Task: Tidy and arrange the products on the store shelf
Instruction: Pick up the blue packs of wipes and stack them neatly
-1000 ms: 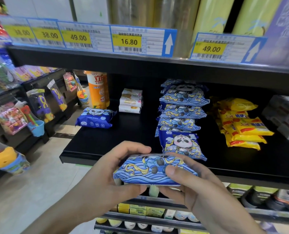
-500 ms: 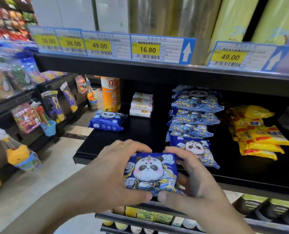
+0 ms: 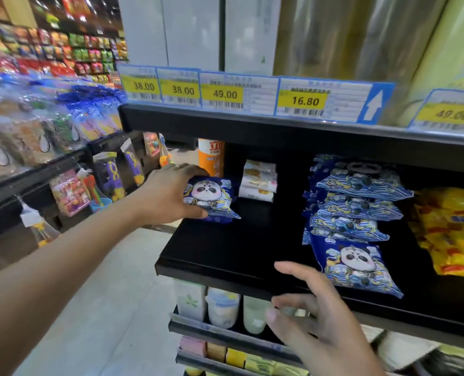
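Your right hand (image 3: 317,318) hangs at the shelf (image 3: 225,256) front edge, fingers loose, holding nothing. The panda pack row (image 3: 352,226) runs front to back right of centre. Further back, your left hand (image 3: 168,196) has its grip round the left end of the loose panda pack (image 3: 214,199) near the shelf's left edge, in front of the orange bottle (image 3: 211,156). I'd guess it's light, soft and crinkly, with slick film. Pinch across the pack body, not the sealed fins, and go gently.
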{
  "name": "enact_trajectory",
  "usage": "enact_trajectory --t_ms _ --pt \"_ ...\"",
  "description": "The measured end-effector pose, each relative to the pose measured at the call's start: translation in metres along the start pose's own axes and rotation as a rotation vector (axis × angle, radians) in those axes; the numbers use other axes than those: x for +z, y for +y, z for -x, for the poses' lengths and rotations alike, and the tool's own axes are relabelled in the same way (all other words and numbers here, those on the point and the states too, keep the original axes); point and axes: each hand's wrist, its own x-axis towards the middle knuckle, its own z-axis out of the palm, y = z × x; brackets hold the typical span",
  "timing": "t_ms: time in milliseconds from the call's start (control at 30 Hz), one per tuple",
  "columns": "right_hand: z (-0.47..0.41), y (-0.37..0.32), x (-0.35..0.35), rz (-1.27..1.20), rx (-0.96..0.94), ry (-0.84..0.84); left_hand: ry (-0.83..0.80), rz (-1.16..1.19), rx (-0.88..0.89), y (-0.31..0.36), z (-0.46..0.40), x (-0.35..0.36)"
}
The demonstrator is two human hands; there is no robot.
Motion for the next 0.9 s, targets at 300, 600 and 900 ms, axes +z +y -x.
enact_trajectory --t_ms 300,600,900 --pt "-0.01 0.009 0.014 -0.02 0.039 0.032 -0.069 0.216 0.109 -0.049 -0.039 0.03" --pt "-0.017 0.01 0.027 0.042 0.083 0.062 0.043 0.145 0.125 -0.05 -0.034 0.042" --pt "-0.018 0.005 0.028 0.034 0.035 0.091 0.091 0.114 0.107 -0.039 -0.024 0.046"
